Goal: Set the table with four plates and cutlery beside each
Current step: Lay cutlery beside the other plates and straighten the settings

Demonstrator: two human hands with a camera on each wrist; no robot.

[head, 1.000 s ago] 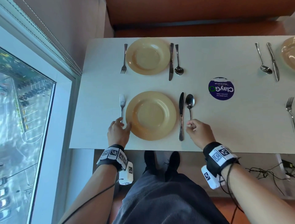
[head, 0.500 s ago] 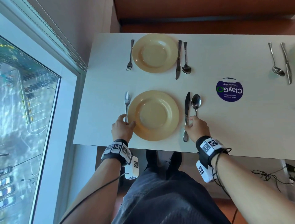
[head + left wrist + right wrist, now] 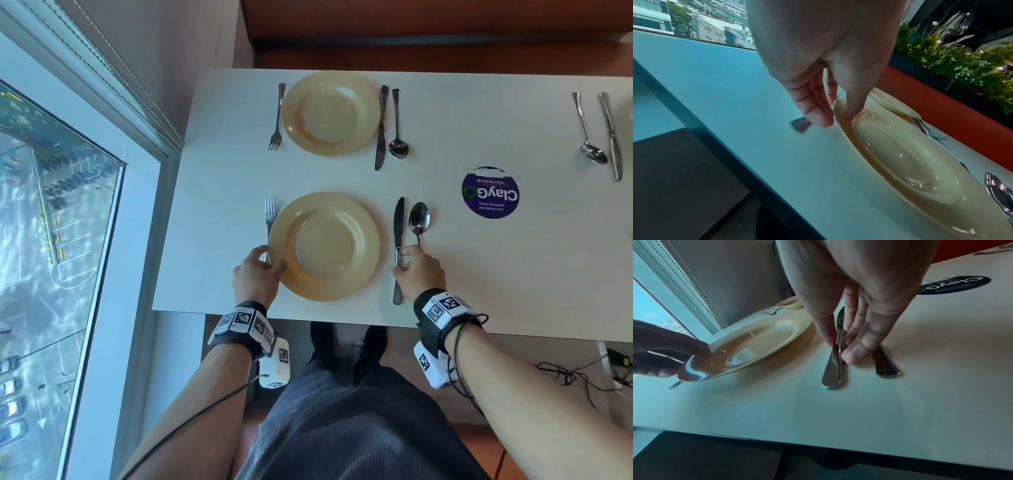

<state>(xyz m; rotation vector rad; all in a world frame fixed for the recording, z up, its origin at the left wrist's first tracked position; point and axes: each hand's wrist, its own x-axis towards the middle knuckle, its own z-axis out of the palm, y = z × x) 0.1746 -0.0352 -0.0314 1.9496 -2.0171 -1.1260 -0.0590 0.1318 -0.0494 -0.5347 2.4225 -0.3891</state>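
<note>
The near tan plate (image 3: 323,246) lies on the white table (image 3: 496,274), with a fork (image 3: 270,219) at its left rim and a knife (image 3: 398,236) and spoon (image 3: 419,219) to its right. My left hand (image 3: 274,263) pinches the plate's left rim (image 3: 840,113), thumb on top and fingers beside it over the fork handle (image 3: 800,125). My right hand (image 3: 402,262) pinches the knife handle (image 3: 831,369) between thumb and fingers. Just right of those fingers the spoon handle (image 3: 885,366) lies on the table.
A far plate (image 3: 330,113) has a fork (image 3: 276,116), a knife (image 3: 381,126) and a spoon (image 3: 397,126). Another spoon (image 3: 587,130) and knife (image 3: 611,133) lie at far right. A purple sticker (image 3: 490,192) is mid-table. A window is left, a red bench behind.
My right hand has shifted left from the spoon handle onto the knife handle. The left hand stays at the plate's left rim, and the fork now lies tight against it.
</note>
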